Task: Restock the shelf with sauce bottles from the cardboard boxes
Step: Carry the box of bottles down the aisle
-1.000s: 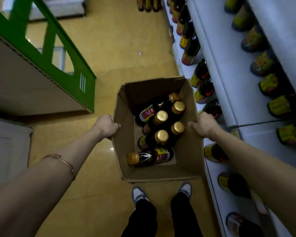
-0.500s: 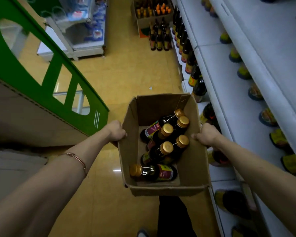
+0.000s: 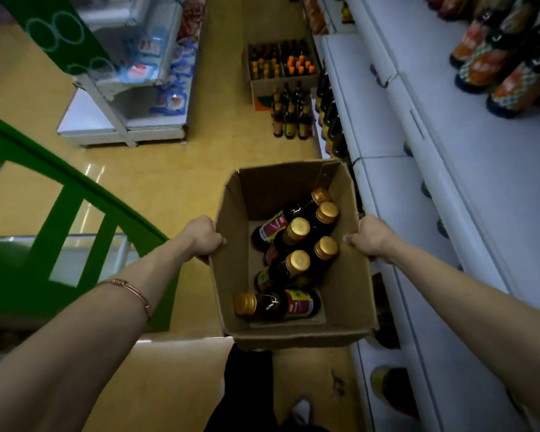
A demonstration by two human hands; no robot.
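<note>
From the head view, the person carries an open cardboard box in the aisle, held up above the floor and close beside the white shelf on the right. Inside lie six sauce bottles with gold caps, dark and probably of glass, leaning on each other; one lies flat at the near end. I think the load is rather heavy and fragile, and the bottles can roll and knock when the box tilts, so it is better to keep it level. The cardboard walls look thin and may bend. The left hand grips the left wall at its top edge, fingers curled over it. The right hand grips the right wall the same way
</note>
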